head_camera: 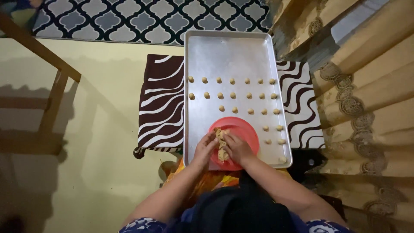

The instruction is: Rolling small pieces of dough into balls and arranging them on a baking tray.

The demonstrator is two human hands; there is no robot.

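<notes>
A red plate (pixel 248 131) rests on the near end of a metal baking tray (pixel 224 56). On the plate lies a lump of tan dough (pixel 222 153). My left hand (pixel 203 149) and my right hand (pixel 238 147) meet over the plate, fingers pinched on the dough between them. Several small dough balls (pixel 233 95) stand in rows across the middle of the tray, and more run down its right side (pixel 280 141).
The tray sits on a brown and white striped cushion (pixel 161 108) on a yellow floor. A patterned rug (pixel 142 19) lies beyond it. Wooden furniture legs (pixel 51 86) stand at left, and gold embroidered curtains (pixel 366 95) hang at right.
</notes>
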